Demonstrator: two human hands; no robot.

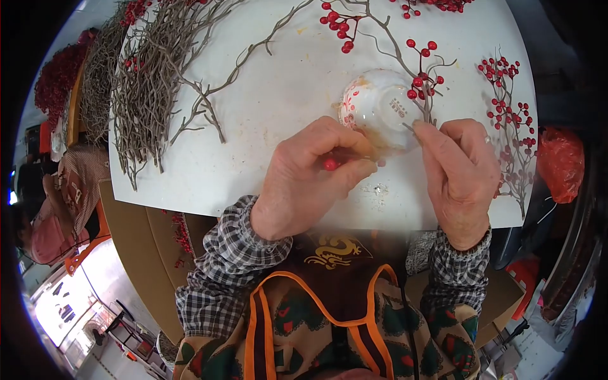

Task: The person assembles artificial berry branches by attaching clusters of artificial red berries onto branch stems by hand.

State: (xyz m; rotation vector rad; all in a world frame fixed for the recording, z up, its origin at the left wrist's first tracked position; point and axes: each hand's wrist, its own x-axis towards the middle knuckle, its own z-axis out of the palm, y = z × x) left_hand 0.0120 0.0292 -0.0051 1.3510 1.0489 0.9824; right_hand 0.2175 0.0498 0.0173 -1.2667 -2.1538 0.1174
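Berry first: a single red berry [330, 164] sits pinched in my left hand [310, 180], the grip closed on it between thumb and forefinger, just below the near edge of a small white bowl [380, 107]. That bowl rests tipped on the white desk [272, 126], base with a red stamp facing up toward me, and there's some red pattern on its left side. My left fingertips are touching or almost touching its rim, hard to say which.

My right hand [459, 171] is clamped on a thin grey twig [423, 104], grip together around the bottom of the stem right at the bowl's right edge. The twig runs up and away from me over the bowl, with a handful of red berries already on its tips.

Further out, on the right side of the desk lies a finished berry branch [510, 120], loaded with small red berries. More berry sprigs [342, 25] lie at the far edge. Over on the left there's a big heap of bare grey twigs [142, 76], some hanging over the desk edge. A red plastic bag [560, 161] sits off the desk on the right. Checked sleeves [231, 253] and a patterned apron [329, 329] fill the bottom of my view.
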